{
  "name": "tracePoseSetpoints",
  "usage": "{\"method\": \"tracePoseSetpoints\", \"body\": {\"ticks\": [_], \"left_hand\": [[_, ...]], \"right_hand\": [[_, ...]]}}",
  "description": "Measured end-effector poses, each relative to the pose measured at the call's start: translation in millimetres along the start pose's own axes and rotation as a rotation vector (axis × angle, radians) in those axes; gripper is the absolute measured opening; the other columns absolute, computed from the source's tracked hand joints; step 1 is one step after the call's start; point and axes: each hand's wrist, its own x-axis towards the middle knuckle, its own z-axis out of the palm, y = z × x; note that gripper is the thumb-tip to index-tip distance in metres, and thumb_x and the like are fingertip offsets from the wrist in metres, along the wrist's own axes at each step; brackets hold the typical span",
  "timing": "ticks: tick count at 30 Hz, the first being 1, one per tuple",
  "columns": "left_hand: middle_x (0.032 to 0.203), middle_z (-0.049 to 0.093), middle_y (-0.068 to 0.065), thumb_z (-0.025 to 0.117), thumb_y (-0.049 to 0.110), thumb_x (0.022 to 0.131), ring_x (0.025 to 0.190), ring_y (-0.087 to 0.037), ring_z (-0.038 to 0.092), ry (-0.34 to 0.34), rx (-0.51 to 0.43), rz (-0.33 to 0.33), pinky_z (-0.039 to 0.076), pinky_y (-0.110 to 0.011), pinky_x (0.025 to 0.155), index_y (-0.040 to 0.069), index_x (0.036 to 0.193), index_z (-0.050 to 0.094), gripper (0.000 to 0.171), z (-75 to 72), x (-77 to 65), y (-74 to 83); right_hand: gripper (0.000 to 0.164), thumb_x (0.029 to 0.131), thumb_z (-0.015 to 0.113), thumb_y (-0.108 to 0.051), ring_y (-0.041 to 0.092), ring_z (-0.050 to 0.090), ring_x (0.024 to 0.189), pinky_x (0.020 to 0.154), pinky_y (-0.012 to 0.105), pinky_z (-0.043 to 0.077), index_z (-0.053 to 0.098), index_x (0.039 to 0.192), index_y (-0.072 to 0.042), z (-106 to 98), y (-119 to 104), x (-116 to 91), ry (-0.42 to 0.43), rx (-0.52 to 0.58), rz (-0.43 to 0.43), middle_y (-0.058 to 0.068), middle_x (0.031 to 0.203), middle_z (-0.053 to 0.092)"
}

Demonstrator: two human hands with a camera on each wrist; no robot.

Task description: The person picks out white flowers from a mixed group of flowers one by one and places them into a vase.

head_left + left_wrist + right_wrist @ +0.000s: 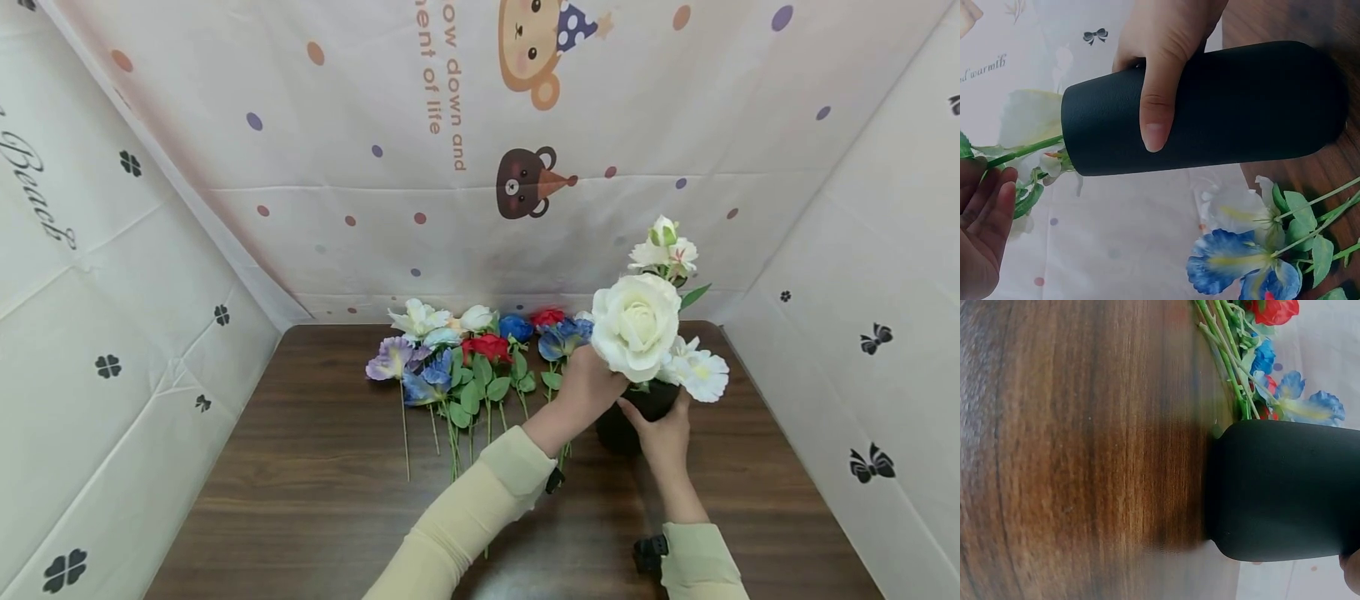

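A black vase (1235, 106) stands upright on the table's right side. My right hand (666, 437) grips it near the mouth, with the thumb (1157, 119) across its side in the left wrist view. My left hand (588, 387) pinches a green stem (1025, 150) just above the mouth. A large white rose (636, 325) is above that hand; its head hides part of the fingers. Other white flowers, a small-bloomed spray (663, 254) and a wide-petalled one (701, 371), rise from the vase. In the right wrist view the vase base (1272, 494) meets the tabletop.
Left of the vase lie several artificial flowers in a row: a purple one (390, 358), a blue one (429, 382), a red rose (487, 347), and a white one (418, 318). Their stems point toward the front of the brown wooden table (315, 467). Printed cloth (337, 250) hangs behind.
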Motion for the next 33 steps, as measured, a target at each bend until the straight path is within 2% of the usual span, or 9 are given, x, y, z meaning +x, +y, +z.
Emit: {"method": "tracePoseSetpoints", "body": {"ticks": [3,5,7,9,13,16,21,26,33], "left_hand": [[0.060,0.051,0.000,0.067,0.013,0.100,0.057,-0.002,0.040,0.009,-0.144,-0.023,0.032,-0.013,0.060,0.008,0.088,0.064,0.013,0.5,0.3,-1.5],[0.058,0.043,0.002,0.067,0.013,0.100,0.055,-0.004,0.036,0.029,-0.138,0.015,0.029,-0.013,0.059,0.008,0.084,0.061,0.018,1.6,0.5,-2.1],[0.059,0.040,0.005,0.066,0.013,0.100,0.055,-0.003,0.033,0.049,-0.107,0.045,0.027,-0.012,0.058,0.009,0.082,0.058,0.020,3.0,-0.2,-1.8],[0.060,0.046,0.002,0.066,0.013,0.101,0.055,-0.005,0.036,0.064,-0.091,0.072,0.026,-0.011,0.057,0.009,0.082,0.059,0.020,5.6,-0.6,-1.1],[0.080,0.073,0.002,0.068,0.017,0.100,0.067,-0.004,0.061,0.080,0.000,0.098,0.038,-0.006,0.062,0.013,0.095,0.074,0.009,12.4,-0.9,1.0],[0.094,0.079,0.005,0.071,0.023,0.098,0.082,-0.005,0.071,0.086,0.083,0.105,0.047,-0.006,0.066,0.016,0.102,0.079,0.011,17.0,-0.5,2.5],[0.094,0.079,0.010,0.071,0.028,0.098,0.076,-0.001,0.070,0.063,0.152,0.076,0.042,-0.006,0.057,0.021,0.103,0.079,0.013,21.7,-1.3,4.3],[0.095,0.078,0.012,0.071,0.031,0.098,0.073,0.000,0.069,0.030,0.204,0.037,0.040,-0.009,0.053,0.024,0.101,0.080,0.012,25.6,-2.7,3.9],[0.100,0.079,0.015,0.068,0.035,0.100,0.076,0.000,0.070,0.019,0.279,0.050,0.043,-0.010,0.053,0.029,0.106,0.081,0.016,29.4,-4.6,1.1]], "right_hand": [[0.100,0.086,0.082,-0.021,0.047,0.031,0.152,0.122,0.067,0.025,0.018,0.162,-0.006,-1,0,0,-0.004,-0.015,0.013,0.027,0.163,0.032],[0.101,0.087,0.081,-0.023,0.048,0.030,0.152,0.122,0.067,0.024,0.016,0.162,-0.005,-2,0,1,-0.014,-0.032,0.033,0.028,0.164,0.030],[0.102,0.088,0.080,-0.024,0.049,0.028,0.153,0.122,0.068,0.023,0.013,0.163,-0.005,-3,-1,0,-0.032,-0.048,0.053,0.030,0.164,0.028],[0.102,0.091,0.078,-0.023,0.050,0.026,0.153,0.122,0.068,0.022,0.010,0.163,-0.005,-5,-2,0,-0.049,-0.058,0.064,0.031,0.165,0.026],[0.097,0.091,0.076,-0.010,0.048,0.027,0.153,0.123,0.066,0.023,0.011,0.163,-0.005,-4,1,0,-0.045,-0.041,0.015,0.030,0.163,0.028],[0.095,0.088,0.076,0.002,0.045,0.030,0.151,0.122,0.063,0.025,0.016,0.161,-0.004,-2,5,0,-0.018,-0.015,-0.068,0.029,0.160,0.032],[0.091,0.086,0.076,0.006,0.047,0.036,0.146,0.119,0.061,0.029,0.022,0.159,0.000,2,7,0,0.020,-0.026,-0.134,0.031,0.156,0.037],[0.084,0.089,0.075,0.001,0.050,0.038,0.144,0.117,0.065,0.030,0.024,0.155,0.005,2,4,0,0.006,-0.024,-0.096,0.034,0.153,0.037],[0.086,0.090,0.074,-0.001,0.051,0.033,0.149,0.121,0.066,0.026,0.021,0.158,0.002,1,1,0,-0.009,-0.031,-0.084,0.034,0.157,0.035]]}}
